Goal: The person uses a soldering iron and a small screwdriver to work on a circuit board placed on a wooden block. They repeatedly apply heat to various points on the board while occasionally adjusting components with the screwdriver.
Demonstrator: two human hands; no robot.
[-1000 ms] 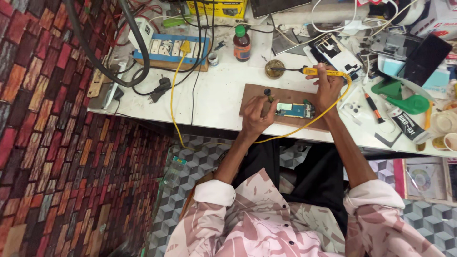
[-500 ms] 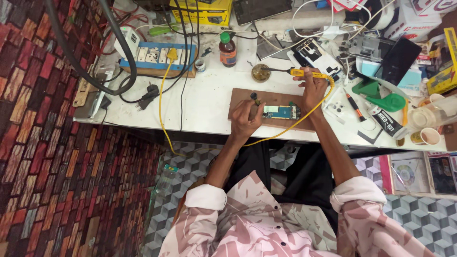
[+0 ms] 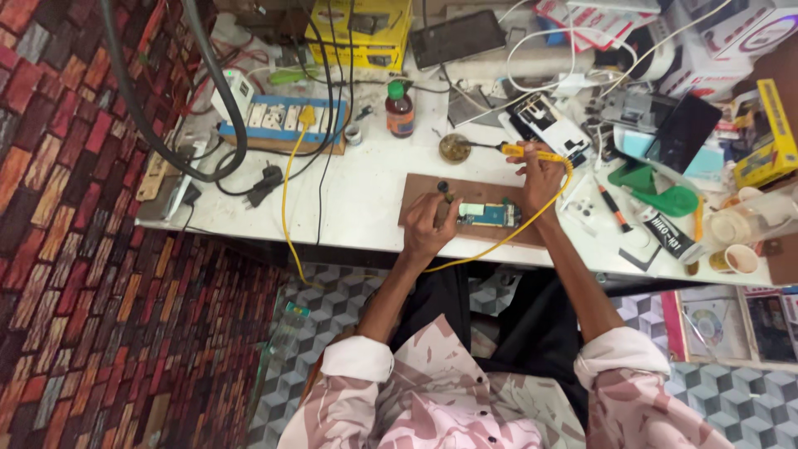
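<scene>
right hand (image 3: 539,173) closed on yellow soldering iron (image 3: 532,153), tip dipping into round tin (image 3: 455,147) at 10 o'clock | left hand (image 3: 430,223) pinning circuit board (image 3: 489,215) on brown mat (image 3: 507,193); grip unclear | likely mid-job; board open, soldering left

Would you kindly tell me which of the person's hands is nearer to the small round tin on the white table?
The right hand. It holds the yellow soldering iron, whose tip reaches into the round tin. The left hand rests lower down on the brown board, beside the circuit board.

Electronics repair workshop: cluttered workbench (image 3: 366,195), soldering iron (image 3: 532,153), power strip (image 3: 278,118).
</scene>
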